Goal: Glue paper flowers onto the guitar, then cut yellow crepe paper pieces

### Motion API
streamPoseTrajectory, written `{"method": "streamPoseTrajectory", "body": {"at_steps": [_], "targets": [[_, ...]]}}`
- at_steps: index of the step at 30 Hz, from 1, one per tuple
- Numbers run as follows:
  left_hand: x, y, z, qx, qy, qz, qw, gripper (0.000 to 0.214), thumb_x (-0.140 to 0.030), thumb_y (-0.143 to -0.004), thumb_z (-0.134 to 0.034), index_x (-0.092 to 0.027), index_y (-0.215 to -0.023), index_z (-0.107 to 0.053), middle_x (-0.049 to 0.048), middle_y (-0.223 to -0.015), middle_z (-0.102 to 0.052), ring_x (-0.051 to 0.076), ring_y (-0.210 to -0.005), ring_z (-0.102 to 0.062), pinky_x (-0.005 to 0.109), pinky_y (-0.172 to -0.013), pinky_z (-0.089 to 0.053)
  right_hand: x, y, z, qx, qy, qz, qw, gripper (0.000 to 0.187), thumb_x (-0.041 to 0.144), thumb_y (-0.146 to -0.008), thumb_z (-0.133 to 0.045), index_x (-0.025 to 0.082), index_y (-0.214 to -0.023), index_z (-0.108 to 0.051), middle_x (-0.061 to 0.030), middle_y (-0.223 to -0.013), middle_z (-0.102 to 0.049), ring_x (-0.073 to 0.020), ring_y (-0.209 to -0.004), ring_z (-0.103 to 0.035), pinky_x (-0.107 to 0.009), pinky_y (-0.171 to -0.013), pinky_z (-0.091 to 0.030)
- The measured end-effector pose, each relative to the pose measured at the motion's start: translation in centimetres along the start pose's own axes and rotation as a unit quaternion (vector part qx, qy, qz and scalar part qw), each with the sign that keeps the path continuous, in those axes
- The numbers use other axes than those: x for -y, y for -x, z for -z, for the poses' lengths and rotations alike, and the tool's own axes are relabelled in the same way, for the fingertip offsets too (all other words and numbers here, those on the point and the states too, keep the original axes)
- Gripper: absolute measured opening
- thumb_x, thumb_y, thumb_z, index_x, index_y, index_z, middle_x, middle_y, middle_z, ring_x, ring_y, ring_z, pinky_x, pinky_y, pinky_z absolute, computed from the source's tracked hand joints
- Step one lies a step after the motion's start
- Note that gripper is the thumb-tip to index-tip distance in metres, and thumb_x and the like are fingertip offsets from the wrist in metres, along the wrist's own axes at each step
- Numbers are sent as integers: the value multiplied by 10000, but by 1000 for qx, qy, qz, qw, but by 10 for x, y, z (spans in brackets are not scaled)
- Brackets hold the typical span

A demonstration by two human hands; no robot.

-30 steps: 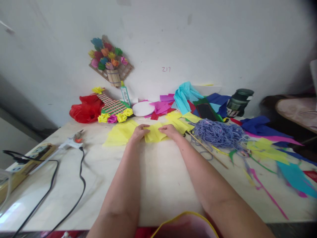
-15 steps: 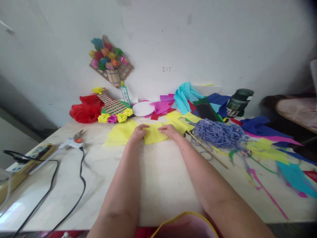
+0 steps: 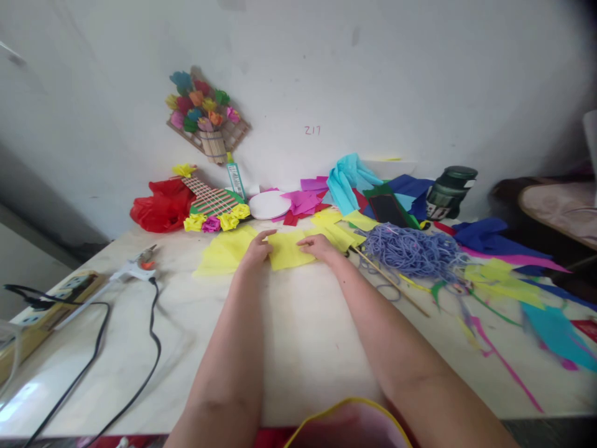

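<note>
A piece of yellow crepe paper (image 3: 288, 250) stretches between my two hands near the middle of the table. My left hand (image 3: 257, 250) is closed at the paper's left edge, thumb and fingers bent together. At its right side my right hand (image 3: 321, 246) pinches the same paper between thumb and fingers. More yellow crepe paper (image 3: 221, 252) lies under and left of my left hand, and further yellow pieces (image 3: 342, 235) lie just beyond my right hand. Where the fingertips meet the paper is partly hidden.
Tangled purple yarn (image 3: 413, 250) and a thin wooden stick (image 3: 394, 286) lie to the right. A glue gun (image 3: 135, 269) with its cord and a power strip (image 3: 60, 295) are at left. Along the wall stand a stick-and-flower craft (image 3: 212, 202), a white disc (image 3: 269, 205) and a dark jar (image 3: 451, 193).
My left hand has shifted slightly left, and the yellow paper between my hands looks a little flatter. My right hand has barely moved.
</note>
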State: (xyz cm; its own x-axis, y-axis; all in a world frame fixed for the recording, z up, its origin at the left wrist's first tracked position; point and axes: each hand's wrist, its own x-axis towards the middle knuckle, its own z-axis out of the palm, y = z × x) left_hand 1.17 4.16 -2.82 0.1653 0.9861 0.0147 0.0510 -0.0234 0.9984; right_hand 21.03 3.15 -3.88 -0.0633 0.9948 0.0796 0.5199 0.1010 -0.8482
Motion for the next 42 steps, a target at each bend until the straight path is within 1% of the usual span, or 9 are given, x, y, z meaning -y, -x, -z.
{"method": "streamPoseTrajectory", "body": {"at_steps": [2,9,15,20,25,30,36,39,42], "targets": [[1,0,2,1,8,1,1000,651,-87,-479,-464,-160,-1123,-521,-74,-460,-428,51,-351,-340,180,-378,-237,1,1,1,-1,5,0,1000,280,214,-622,-602,169,-880,-701,1,-667,-646,-90,-534,-505,-205,-550,-396],[-4,5,1,-7,60,11,998,668,-64,-493,-491,-148,-1156,-493,-85,-447,-432,57,-375,-402,171,-412,-304,-2,-2,0,7,3,12,1000,294,222,-619,-617,156,-894,-696,-5,-677,-640,-82,-528,-488,-198,-532,-377],[-8,8,0,-14,108,32,994,679,-53,-514,-524,-152,-1183,-466,-55,-514,-508,88,-468,-509,194,-492,-397,-5,-4,-1,9,6,14,1000,295,231,-621,-624,150,-896,-694,-13,-712,-644,-75,-535,-483,-190,-521,-364],[-12,10,0,-6,152,37,988,761,-17,-494,-485,-143,-1240,-395,-18,-595,-581,107,-533,-552,225,-547,-439,-2,-2,-1,6,11,4,1000,302,227,-631,-625,141,-913,-690,-17,-706,-643,-74,-531,-480,-189,-518,-361],[-11,10,1,-13,180,30,983,843,10,-493,-482,-165,-1299,-311,-59,-508,-516,102,-513,-538,220,-558,-436,0,-1,-1,5,15,-5,1000,299,197,-628,-623,145,-914,-690,-14,-710,-647,-73,-529,-484,-188,-520,-364],[-12,10,1,-19,182,41,982,864,20,-503,-490,-168,-1319,-278,-64,-508,-504,103,-514,-538,230,-567,-445,-1,-1,-1,6,0,-9,1000,307,209,-629,-632,128,-920,-685,-28,-738,-653,-74,-535,-494,-185,-517,-369],[-12,10,1,-18,173,40,984,867,31,-500,-478,-184,-1320,-293,-88,-473,-446,88,-476,-511,210,-542,-432,-5,-4,-2,5,-2,1,1000,311,217,-612,-656,134,-910,-686,-36,-757,-660,-81,-558,-518,-185,-532,-384],[-13,11,1,-15,148,42,988,846,12,-522,-516,-206,-1316,-322,-96,-463,-422,81,-467,-509,197,-535,-422,-7,-4,-2,7,-5,5,1000,309,210,-605,-661,134,-903,-688,-38,-757,-662,-86,-571,-529,-186,-537,-390],[-13,11,0,-10,140,37,989,821,-7,-537,-545,-192,-1312,-348,-97,-455,-412,66,-438,-487,176,-508,-402,-7,-4,-2,10,-2,8,1000,308,207,-603,-659,131,-900,-689,-41,-756,-662,-91,-578,-537,-185,-534,-391]]}}
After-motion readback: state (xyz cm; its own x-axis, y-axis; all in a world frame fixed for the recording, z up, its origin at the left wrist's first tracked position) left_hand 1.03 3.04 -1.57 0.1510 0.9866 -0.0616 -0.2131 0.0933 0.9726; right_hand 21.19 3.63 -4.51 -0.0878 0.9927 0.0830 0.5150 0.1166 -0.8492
